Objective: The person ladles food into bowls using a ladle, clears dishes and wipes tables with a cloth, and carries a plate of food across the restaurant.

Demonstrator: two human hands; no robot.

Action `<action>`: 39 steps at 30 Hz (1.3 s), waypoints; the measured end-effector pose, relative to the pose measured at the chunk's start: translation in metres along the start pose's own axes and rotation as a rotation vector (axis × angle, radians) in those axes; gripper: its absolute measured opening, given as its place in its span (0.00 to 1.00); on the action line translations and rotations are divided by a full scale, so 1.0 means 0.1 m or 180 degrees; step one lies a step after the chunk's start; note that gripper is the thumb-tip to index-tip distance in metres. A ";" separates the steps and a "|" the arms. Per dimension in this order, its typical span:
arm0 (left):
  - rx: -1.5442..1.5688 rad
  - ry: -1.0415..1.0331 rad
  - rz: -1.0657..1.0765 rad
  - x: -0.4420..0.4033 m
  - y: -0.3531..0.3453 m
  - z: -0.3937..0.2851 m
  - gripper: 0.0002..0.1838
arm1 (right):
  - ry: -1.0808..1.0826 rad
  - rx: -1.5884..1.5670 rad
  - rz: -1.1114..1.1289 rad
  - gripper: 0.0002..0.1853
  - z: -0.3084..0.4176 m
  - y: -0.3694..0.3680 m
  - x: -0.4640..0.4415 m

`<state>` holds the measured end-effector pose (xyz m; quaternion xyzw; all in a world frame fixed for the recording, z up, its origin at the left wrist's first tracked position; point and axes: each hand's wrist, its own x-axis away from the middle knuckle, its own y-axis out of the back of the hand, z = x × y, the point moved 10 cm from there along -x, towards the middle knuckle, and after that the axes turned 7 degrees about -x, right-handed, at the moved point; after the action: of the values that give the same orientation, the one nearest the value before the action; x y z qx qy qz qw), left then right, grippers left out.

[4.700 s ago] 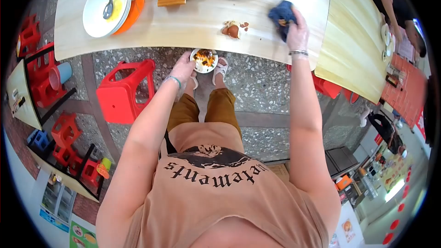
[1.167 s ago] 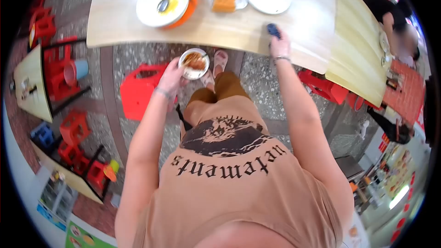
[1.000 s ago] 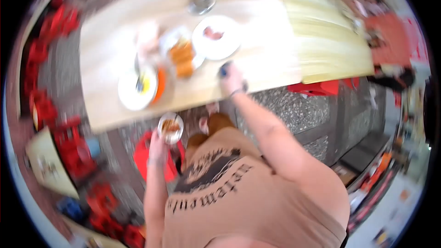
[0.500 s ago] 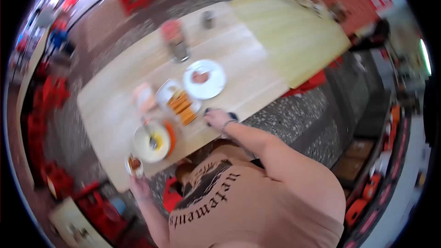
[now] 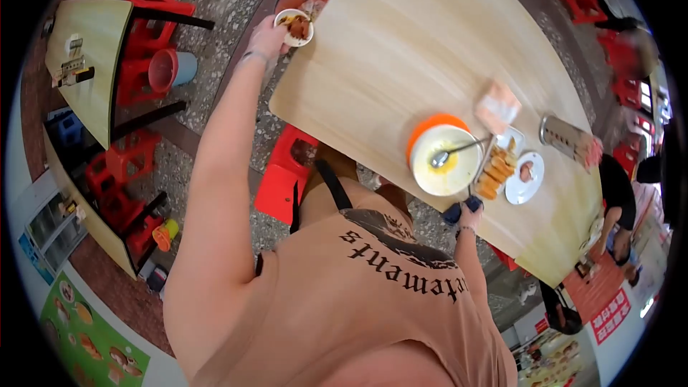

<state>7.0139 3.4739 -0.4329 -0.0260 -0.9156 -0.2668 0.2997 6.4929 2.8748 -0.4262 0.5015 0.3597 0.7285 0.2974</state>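
My left hand (image 5: pixel 266 39) is stretched out past the left end of the table, closed around a small white bowl (image 5: pixel 304 42) with brown food in it. The bowl is tilted beside a reddish bin (image 5: pixel 284 1) that has crumpled litter inside. At the table's near edge, my right hand (image 5: pixel 471 216) grips a dark blue bundle (image 5: pixel 452 213) that looks like cloth. Close to that hand are a white-and-orange bowl (image 5: pixel 430 180) with a spoon (image 5: pixel 442 158) and yellow remains, and a dish of fried dough sticks (image 5: pixel 496 174).
A white plate (image 5: pixel 529 190) with a pinkish piece, a tissue pack (image 5: pixel 497 106) and a metal utensil holder (image 5: pixel 562 136) stand on the table (image 5: pixel 401 50). A red stool (image 5: pixel 282 183) is by my legs. A person in black (image 5: pixel 616 186) sits at the far end.
My view has turned left. My left hand has carried the small bowl from beside the large bowl to the bin at the table's end. My right hand stays by the near edge.
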 end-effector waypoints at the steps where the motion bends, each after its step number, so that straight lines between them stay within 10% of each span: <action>1: -0.0254 0.0056 -0.0242 -0.12 0.10 -0.07 0.17 | -0.0055 -0.0133 -0.0041 0.43 -0.15 -0.07 -0.08; 4: -0.2293 -0.0900 -0.1087 -0.74 0.24 -0.29 0.19 | -0.0293 -0.0061 -0.0149 0.46 -0.20 -0.11 -0.04; 21: -0.3491 -0.1770 -0.0942 -1.72 0.12 -0.63 0.22 | -0.0375 0.0110 -0.0093 0.47 -0.07 -0.24 -0.10; 23: -0.2762 -0.2007 -0.1428 -1.70 0.24 -0.57 0.21 | -0.0336 0.0427 -0.0417 0.40 -0.02 -0.15 -0.05; 24: -0.0573 -0.1307 -0.1079 -1.74 0.42 -0.35 0.20 | -0.0132 0.0685 -0.0642 0.39 -0.23 -0.17 -0.14; 25: -0.1494 -0.1432 -0.1186 -1.14 0.32 -0.76 0.22 | -0.0604 0.0687 -0.0510 0.41 -0.13 -0.13 -0.03; 26: 0.0305 -0.0787 -0.1249 -1.20 0.41 -0.37 0.25 | -0.0665 0.0676 -0.0469 0.41 -0.14 -0.12 0.00; 30: 0.0598 -0.0925 -0.0814 0.30 -0.04 -0.96 0.25 | -0.0787 0.0685 -0.0508 0.42 -0.21 -0.12 0.04; 36: 0.0140 -0.0611 0.0883 1.77 -1.75 -1.00 0.23 | -0.0524 0.0542 -0.0513 0.39 -0.16 -0.02 0.13; 39: -0.0801 -0.2161 0.1039 2.04 -2.57 -1.47 0.23 | -0.0502 0.0433 -0.0439 0.40 -0.10 0.02 0.20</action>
<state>6.8717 3.1564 -0.3397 -0.2944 -0.9067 -0.3019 0.0129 6.4764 2.8877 -0.4168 0.5503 0.4174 0.6385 0.3395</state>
